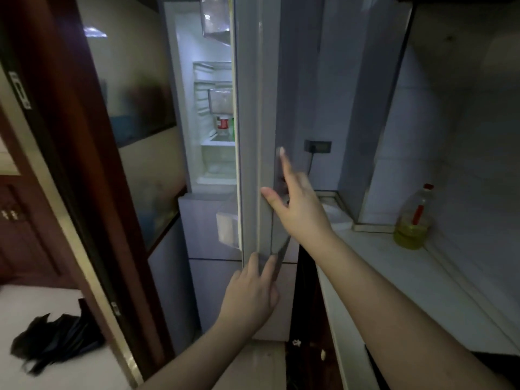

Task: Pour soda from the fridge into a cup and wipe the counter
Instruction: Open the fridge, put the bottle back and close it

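Note:
The fridge door (253, 108) stands partly open in front of me, seen edge-on, with the lit inside to its left. On a door shelf inside sits a soda bottle with a red label (222, 123), a green bottle beside it. My right hand (295, 204) is at the door's edge near the long handle, fingers straight, thumb against the door edge. Lower down, my left hand (250, 291) touches the door's edge with straight fingers. No cup is in view.
A white counter (422, 291) runs along the right, with a plastic bottle of yellow oil (413, 220) near the tiled wall. A wall socket (318, 146) sits behind the door. At the left are a dark wooden door frame (92, 192) and a black bag (53, 342).

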Tool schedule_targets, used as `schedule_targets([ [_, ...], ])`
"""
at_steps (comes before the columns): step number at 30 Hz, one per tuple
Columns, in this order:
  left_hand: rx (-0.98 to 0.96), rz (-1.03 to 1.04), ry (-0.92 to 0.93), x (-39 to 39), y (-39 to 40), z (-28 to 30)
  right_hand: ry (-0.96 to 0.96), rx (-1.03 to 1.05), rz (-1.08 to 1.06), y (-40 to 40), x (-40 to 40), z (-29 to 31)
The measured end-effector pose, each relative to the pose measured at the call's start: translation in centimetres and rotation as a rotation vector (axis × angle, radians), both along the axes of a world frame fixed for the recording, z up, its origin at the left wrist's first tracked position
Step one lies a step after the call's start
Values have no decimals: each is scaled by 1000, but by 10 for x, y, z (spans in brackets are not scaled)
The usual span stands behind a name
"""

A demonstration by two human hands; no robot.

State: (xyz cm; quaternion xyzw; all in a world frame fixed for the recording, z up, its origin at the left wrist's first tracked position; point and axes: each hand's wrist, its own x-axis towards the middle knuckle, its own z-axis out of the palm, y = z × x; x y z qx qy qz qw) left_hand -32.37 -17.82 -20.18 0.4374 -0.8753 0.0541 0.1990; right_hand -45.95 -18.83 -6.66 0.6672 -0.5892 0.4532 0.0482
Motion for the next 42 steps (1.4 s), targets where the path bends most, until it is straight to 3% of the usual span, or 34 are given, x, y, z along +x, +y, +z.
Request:
schedule_targets([
  [4, -13, 37, 9, 36, -24, -2, 29, 61, 82, -25, 24, -2],
  [9, 203, -18, 231, 74, -60, -8, -3, 48, 125, -62, 56, -2],
  [18, 301, -16, 303, 123, -130, -9, 127, 88, 127, -132, 94, -18],
  [28, 253, -52, 482, 158, -211, -11, 349, 125, 59, -206, 115, -26],
  [33, 317, 40, 592, 156, -249, -6, 452, 67, -104, -237, 103, -24],
  [42, 251, 193, 695, 151, -316, -2, 460, 82, -181, -322, 62, -36],
])
